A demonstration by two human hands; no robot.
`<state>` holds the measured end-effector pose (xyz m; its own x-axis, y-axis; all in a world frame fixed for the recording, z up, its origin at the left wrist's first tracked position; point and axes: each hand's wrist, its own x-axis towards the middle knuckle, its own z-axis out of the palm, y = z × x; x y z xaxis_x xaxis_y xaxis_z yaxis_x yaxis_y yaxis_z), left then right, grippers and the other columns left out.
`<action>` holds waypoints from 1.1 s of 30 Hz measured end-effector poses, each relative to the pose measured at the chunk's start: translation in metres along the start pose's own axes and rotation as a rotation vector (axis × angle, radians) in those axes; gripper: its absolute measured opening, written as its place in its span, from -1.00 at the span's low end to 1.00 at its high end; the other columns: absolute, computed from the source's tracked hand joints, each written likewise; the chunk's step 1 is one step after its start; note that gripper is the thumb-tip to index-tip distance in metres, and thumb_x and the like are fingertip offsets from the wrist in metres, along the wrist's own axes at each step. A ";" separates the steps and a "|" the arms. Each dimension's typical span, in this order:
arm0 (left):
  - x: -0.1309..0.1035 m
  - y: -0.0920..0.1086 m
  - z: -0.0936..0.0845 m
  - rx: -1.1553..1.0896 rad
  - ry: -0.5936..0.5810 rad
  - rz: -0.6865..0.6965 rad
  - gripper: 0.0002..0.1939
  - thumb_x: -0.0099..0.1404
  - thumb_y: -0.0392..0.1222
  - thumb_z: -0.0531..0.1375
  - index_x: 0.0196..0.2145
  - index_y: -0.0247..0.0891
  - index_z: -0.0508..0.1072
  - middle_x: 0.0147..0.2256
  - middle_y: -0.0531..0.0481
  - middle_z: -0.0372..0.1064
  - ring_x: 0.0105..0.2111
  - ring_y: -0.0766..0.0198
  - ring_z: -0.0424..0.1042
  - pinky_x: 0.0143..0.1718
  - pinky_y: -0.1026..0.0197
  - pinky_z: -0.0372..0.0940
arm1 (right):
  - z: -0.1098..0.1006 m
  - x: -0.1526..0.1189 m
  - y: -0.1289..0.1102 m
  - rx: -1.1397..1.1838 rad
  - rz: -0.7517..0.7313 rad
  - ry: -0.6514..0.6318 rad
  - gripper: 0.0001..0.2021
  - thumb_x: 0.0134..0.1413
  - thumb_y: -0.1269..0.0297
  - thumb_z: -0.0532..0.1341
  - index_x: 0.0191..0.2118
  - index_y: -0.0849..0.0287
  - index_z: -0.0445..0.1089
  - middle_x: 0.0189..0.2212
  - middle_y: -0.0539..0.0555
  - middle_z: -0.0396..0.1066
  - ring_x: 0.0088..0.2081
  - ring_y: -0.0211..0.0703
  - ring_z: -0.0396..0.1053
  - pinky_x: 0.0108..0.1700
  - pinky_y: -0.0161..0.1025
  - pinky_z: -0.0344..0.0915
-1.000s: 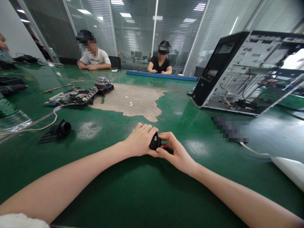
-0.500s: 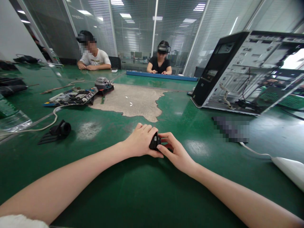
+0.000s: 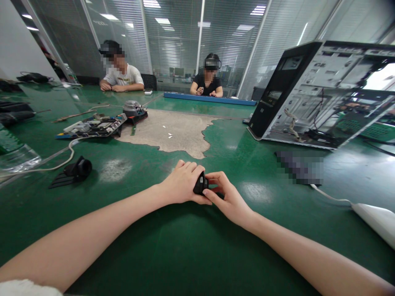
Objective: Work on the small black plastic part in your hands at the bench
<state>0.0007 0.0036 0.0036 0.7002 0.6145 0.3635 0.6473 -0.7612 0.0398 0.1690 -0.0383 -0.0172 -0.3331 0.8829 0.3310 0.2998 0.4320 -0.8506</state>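
Between my hands is a small black plastic object (image 3: 199, 186) with a light mark on its face; most of it is covered by fingers, so its kind does not show. My left hand (image 3: 182, 183) wraps around it from the left and above, thumb below. From the right, my right hand (image 3: 227, 195) pinches its edge with thumb and fingertips. Both hands are just above or resting on the green table (image 3: 173, 250); which of the two I cannot tell.
A circuit board (image 3: 95, 125) and a cooling fan (image 3: 135, 111) lie left on a bare brown patch (image 3: 173, 129). Nearer is a black bracket-like part (image 3: 74, 170). An open computer case (image 3: 286, 94) stands right, by a white cable (image 3: 333, 196). Two people sit opposite.
My hands and the black object stay almost in place. Across the table, the person in black has lifted one hand slightly.
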 end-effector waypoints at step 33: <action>0.000 0.000 0.001 0.025 -0.004 -0.004 -0.31 -0.05 0.32 0.10 -0.19 -0.36 0.26 -0.31 -0.12 0.28 -0.30 0.08 0.27 -0.25 0.09 0.02 | -0.002 -0.002 -0.004 -0.019 -0.101 0.009 -0.79 0.03 0.38 0.13 -0.16 0.07 0.21 -0.14 0.09 0.17 -0.11 -0.13 0.25 -0.16 -0.16 0.37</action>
<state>0.0008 0.0038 0.0020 0.6988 0.6182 0.3598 0.6572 -0.7535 0.0182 0.1708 -0.0415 -0.0141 -0.3546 0.8364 0.4179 0.2820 0.5218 -0.8051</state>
